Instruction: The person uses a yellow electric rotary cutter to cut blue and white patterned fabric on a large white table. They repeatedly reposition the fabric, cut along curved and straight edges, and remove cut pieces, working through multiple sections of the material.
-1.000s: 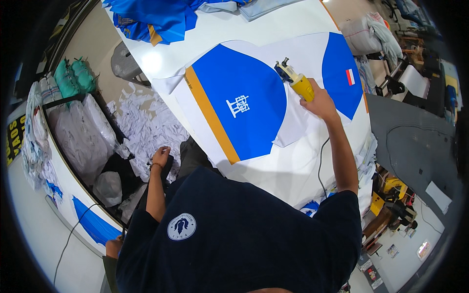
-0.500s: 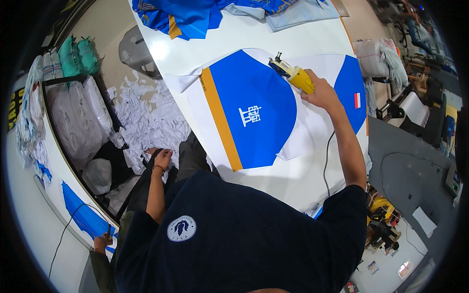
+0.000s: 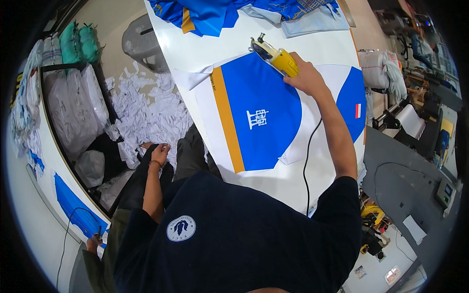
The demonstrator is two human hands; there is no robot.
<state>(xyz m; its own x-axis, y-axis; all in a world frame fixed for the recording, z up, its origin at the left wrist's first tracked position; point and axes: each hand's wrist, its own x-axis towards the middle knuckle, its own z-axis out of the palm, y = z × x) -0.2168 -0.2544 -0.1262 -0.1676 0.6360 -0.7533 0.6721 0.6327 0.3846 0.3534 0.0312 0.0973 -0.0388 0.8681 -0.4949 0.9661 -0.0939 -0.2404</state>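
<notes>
My right hand (image 3: 304,75) is closed around the yellow body of a corded electric fabric cutter (image 3: 283,62). The cutter's metal head sits at the top edge of a blue printed fabric panel (image 3: 266,112) with an orange stripe and a white emblem. White margin surrounds the panel, which lies flat on the white table (image 3: 229,44). A second blue piece (image 3: 350,100) with a small red-and-white patch lies to the right. Down at the left, off the table, my left hand (image 3: 159,153) hangs near my leg with loosely bent fingers and nothing visible in it.
White fabric scraps (image 3: 146,107) cover the floor at left, by a grey plastic stool (image 3: 145,44). Folded blue cloth (image 3: 210,17) lies at the table's far end. The cutter's black cord (image 3: 307,171) trails toward me. Another person's hand (image 3: 93,243) works at lower left.
My right hand has moved the cutter leftward and farther away along the panel's upper edge, toward its top corner. The cord has shifted with it. My left hand stays low by my leg.
</notes>
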